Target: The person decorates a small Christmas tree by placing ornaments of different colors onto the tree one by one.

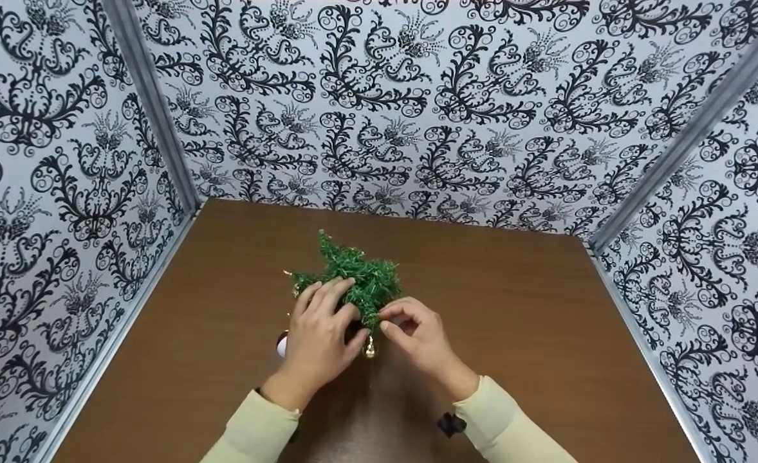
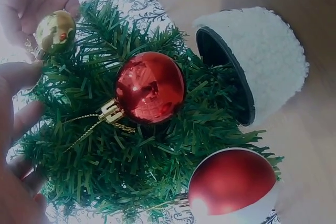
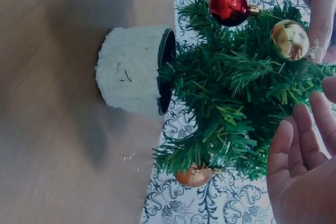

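A small artificial Christmas tree (image 1: 363, 273) stands between both hands, its white fluffy pot (image 3: 128, 72) showing in the wrist views. My left hand (image 1: 318, 328) lies over the tree's left side, thumb and index finger around a front branch. From the other side, my right hand (image 1: 421, 328) pinches at that branch's tip with thumb and index finger, by the loop of a gold bauble (image 1: 370, 350). In the right wrist view its other fingers are loosely bent. A shiny red bauble (image 2: 150, 87) and a red-and-white bauble (image 2: 231, 182) hang on the tree.
Underneath is a brown wooden table (image 1: 514, 308), with black-and-white patterned walls (image 1: 392, 116) behind and at both sides. Grey metal strips (image 1: 154, 96) run along the wall corners. A copper-coloured bauble (image 3: 193, 176) hangs low on the tree's other side.
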Demonstrator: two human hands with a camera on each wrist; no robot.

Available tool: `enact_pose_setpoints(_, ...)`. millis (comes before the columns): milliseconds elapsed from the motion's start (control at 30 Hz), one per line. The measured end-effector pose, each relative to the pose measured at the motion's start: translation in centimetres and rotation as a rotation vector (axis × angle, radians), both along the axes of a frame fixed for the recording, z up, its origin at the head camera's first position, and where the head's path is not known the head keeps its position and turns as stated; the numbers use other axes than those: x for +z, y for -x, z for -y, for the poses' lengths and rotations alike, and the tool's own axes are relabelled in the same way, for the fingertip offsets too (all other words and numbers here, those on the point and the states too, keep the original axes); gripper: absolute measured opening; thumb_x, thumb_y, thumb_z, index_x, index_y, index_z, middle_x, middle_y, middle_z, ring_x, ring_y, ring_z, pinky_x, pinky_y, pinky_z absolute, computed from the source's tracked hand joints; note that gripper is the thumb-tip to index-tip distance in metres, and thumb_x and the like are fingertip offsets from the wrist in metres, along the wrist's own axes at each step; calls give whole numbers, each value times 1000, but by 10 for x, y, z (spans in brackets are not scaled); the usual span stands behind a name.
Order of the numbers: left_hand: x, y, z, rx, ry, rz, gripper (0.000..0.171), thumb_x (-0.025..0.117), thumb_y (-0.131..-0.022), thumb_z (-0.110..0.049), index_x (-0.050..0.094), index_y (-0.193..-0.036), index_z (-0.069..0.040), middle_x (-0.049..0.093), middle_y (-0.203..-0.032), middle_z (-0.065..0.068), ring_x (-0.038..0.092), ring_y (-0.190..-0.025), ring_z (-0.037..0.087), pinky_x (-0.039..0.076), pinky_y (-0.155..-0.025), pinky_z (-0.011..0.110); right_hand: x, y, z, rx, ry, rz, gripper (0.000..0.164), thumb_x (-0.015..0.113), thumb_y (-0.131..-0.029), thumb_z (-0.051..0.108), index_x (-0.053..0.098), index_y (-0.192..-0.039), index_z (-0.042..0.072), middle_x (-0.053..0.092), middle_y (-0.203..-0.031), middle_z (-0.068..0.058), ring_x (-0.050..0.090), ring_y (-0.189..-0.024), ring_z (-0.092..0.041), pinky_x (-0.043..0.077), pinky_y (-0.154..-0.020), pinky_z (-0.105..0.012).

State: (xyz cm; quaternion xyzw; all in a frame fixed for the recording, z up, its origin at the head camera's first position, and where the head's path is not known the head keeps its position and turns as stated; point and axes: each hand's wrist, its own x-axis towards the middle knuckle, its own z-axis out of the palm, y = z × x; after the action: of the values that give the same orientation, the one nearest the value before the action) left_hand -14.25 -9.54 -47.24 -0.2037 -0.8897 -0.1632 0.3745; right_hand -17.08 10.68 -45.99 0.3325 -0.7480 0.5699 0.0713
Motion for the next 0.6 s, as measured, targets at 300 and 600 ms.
enact_pose_setpoints(300, 2, 2, -2, -6, -35, -54, 37, 86, -73, -40, 64, -82, -13, 57, -137, 12, 50, -129, 31, 31, -109, 49, -1, 3, -4, -81, -44, -18, 17, 69, -86, -8, 68, -103, -7, 66, -101, -18, 67, -86, -27, 56, -68, -30)
enact_pose_setpoints(600, 0, 0, 2, -61, -81, -113, 50, 86, -71, -41, 67, -104, -9, 51, -144, 13, 47, -132, 31, 32, -108, 50, -31, 23, -18, -143, -170, -106, 26, 73, -89, 8, 69, -115, 8, 67, -111, -2, 65, -94, -19, 56, -75, -33)
